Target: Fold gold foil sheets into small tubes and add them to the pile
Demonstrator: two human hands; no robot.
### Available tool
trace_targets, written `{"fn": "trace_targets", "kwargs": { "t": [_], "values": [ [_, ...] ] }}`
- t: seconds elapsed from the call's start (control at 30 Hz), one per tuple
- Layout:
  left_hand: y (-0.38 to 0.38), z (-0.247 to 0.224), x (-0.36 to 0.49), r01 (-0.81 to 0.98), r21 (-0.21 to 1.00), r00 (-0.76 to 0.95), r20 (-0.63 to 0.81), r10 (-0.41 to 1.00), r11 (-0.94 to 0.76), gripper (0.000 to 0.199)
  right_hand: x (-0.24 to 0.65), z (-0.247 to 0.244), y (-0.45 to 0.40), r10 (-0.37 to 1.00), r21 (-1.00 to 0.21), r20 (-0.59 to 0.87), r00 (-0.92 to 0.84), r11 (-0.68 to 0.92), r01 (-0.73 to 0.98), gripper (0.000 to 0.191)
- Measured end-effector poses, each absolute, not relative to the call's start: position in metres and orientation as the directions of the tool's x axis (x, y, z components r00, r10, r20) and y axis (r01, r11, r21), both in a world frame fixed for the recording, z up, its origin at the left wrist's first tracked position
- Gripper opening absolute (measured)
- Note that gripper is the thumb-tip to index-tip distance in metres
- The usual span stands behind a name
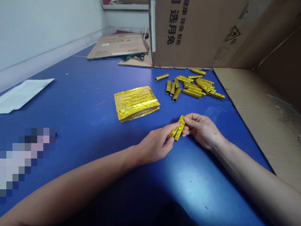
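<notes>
Between my two hands, just above the blue table, are two small gold foil tubes, side by side and slightly crossed. My left hand pinches the left tube at its lower end, fingers partly over it. The thumb and fingers of my right hand close on the upper end of the right tube. Beyond my left hand lies a stack of flat gold foil sheets, its layered edge facing me. A loose pile of gold foil tubes sits farther back, some showing open square ends.
A large cardboard box stands behind the pile. Flattened cardboard with a dark green cord lies at the back. A white paper packet is at the left, and a cardboard sheet borders the right.
</notes>
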State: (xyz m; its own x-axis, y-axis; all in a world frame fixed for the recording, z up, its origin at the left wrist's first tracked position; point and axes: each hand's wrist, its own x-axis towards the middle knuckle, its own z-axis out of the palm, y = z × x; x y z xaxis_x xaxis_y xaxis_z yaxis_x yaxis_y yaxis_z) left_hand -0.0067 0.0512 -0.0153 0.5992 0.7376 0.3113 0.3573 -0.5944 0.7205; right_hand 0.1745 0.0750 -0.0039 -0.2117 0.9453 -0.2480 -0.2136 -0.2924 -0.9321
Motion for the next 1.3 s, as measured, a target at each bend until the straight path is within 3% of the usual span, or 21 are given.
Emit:
{"fn": "trace_targets", "kwargs": {
  "t": [0.37,0.7,1.3],
  "values": [
    [0.049,-0.0191,-0.0052,0.243,0.818,0.458,0.376,0.805,-0.521,0.033,0.1721,-0.0023,0.0733,0.949,-0.943,-0.233,-0.21,-0.273,-0.188,0.024],
    [0.0526,-0.019,-0.007,0.31,0.671,0.362,0.572,0.736,-0.674,0.021,0.168,-0.0051,0.0705,0.966,-0.973,-0.195,-0.172,-0.213,-0.094,0.027],
    [0.0548,-0.0162,-0.0106,0.331,0.558,0.374,0.663,0.649,-0.761,0.021,0.1731,0.0007,0.0732,0.908,-0.885,-0.308,-0.283,-0.382,-0.264,0.01]
  ]
}}
